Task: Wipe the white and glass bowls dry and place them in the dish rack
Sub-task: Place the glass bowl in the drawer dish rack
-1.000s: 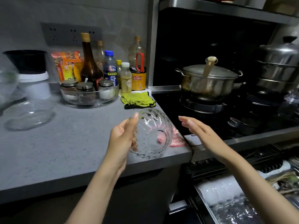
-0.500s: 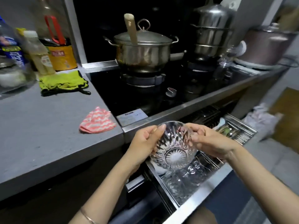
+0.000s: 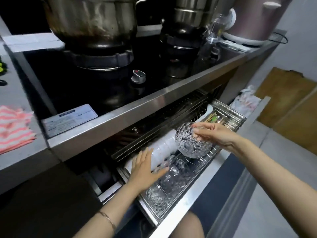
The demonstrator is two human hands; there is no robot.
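The right hand (image 3: 217, 134) grips the clear cut-glass bowl (image 3: 190, 143) by its rim, tilted above the stainless pull-out dish rack (image 3: 197, 191). The left hand (image 3: 145, 169) lies flat, fingers spread, against the row of white bowls (image 3: 163, 148). Lower the bowl into a free slot and release only once it is seated.

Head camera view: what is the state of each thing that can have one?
Pull-out steel dish rack: open.
Clear cut-glass bowl: tilted, gripped by right hand over the rack.
Left hand: open, fingers straight.
Stacked white bowls: on edge in rack.
Pink striped cloth: crumpled.
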